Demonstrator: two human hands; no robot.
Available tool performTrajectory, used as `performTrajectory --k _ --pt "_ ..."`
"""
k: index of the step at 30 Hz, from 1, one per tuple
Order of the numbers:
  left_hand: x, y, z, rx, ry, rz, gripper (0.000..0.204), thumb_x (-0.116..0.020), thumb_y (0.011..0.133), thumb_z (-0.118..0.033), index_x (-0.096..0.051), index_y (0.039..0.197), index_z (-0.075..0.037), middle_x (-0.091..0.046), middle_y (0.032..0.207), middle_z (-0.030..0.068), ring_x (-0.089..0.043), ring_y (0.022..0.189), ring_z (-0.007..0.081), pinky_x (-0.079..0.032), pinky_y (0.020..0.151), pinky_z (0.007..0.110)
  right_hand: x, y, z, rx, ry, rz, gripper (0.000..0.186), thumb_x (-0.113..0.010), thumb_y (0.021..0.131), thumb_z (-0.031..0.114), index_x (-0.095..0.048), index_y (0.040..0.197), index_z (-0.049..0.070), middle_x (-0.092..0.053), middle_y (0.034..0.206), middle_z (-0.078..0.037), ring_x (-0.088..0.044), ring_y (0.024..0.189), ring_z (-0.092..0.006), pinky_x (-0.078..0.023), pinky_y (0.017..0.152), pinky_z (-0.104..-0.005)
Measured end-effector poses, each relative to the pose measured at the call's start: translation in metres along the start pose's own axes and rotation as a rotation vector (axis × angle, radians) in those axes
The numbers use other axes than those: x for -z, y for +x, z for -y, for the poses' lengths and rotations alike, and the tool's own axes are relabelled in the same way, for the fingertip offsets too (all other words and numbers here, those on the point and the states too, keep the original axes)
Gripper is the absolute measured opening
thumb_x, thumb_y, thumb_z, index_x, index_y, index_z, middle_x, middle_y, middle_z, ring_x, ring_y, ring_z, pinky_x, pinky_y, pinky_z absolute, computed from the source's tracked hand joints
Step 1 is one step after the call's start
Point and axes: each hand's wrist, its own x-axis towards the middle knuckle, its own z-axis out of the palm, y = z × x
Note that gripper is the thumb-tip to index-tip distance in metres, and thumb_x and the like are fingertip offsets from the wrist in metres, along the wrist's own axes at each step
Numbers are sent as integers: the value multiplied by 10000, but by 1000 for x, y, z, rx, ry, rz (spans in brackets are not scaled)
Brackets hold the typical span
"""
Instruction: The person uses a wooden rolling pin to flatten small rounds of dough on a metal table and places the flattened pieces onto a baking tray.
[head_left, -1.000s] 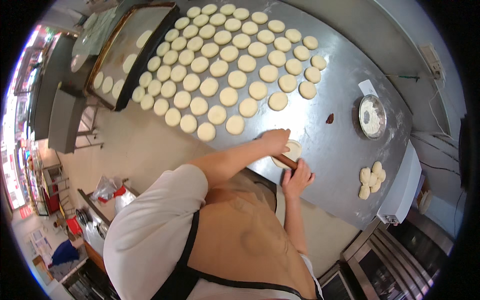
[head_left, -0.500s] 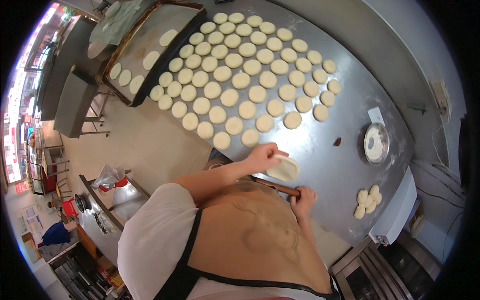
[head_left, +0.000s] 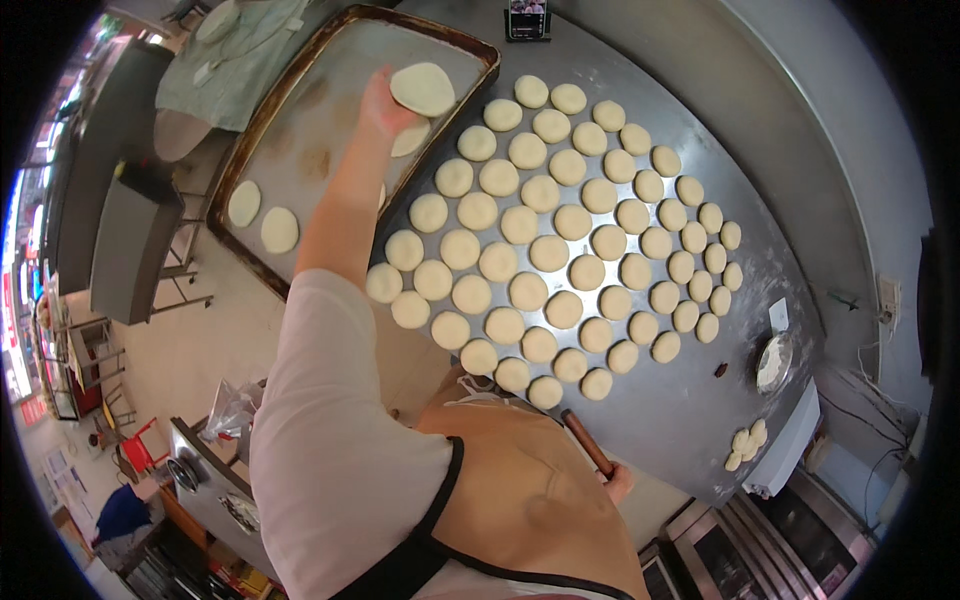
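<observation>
Far out, left hand [head_left: 390, 107] holds dough disc [head_left: 424, 90]; right hand [head_left: 620, 483], rolling pin [head_left: 586, 441].

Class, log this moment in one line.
left hand: holding flat dough over tray | right hand: gripping rolling pin | dough rounds: on metal table

Inspected grey metal worktop [head_left: 650, 420]. Found several dozen pale dough rounds [head_left: 573, 222] lying flat in rough rows, mostly apart, across its middle and left. Recorded phone [head_left: 527, 15] propped in black stand [head_left: 528, 38] at far end. Located to the right: small dark scrap [head_left: 721, 370], unidentified; white card [head_left: 778, 315] just beside metal bowl [head_left: 788, 358] holding white powder [head_left: 771, 366]; dough pieces [head_left: 741, 440] clustered together near right-hand edge. Noted baking tray [head_left: 345, 60] alongside left edge, bearing flat dough discs [head_left: 279, 230] directly; could not discern support underneath.
</observation>
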Motion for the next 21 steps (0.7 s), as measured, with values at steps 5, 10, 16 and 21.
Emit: performTrajectory --k 5,10,16,21 --pt "-4 67 -14 160 40 -21 582 -420 1095 -372 -416 1463 79 -543 1473 231 -520 1366 392 -365 1191 560 13 -25 45 125 -119 39 321 -723 708 134 -678 1017 60 -653 1011 -108 -585 1025 -343 -395 972 -474" --pt "25 128 0 207 386 16 498 -557 1065 -315 -511 1401 50 -619 1395 184 -632 1248 341 -493 1102 507 8 -28 49 139 -206 4 348 -735 694 126 -678 1033 80 -656 1014 -92 -588 1024 -328 -397 969 -472" --pt "16 127 4 50 892 141 418 -687 998 -236 -594 1344 -21 -687 1281 122 -689 1146 254 -571 995 449 5 -32 53 85 -240 -20 364 -736 684 143 -681 1041 98 -661 1020 -81 -591 1020 -321 -405 954 -471" --pt "24 139 4 33 923 139 474 -732 958 -284 -611 1344 -37 -693 1280 128 -694 1132 263 -568 960 433 3 -26 33 131 -235 -51 346 -729 680 144 -686 1022 113 -658 1002 -80 -595 1010 -317 -411 951 -471"
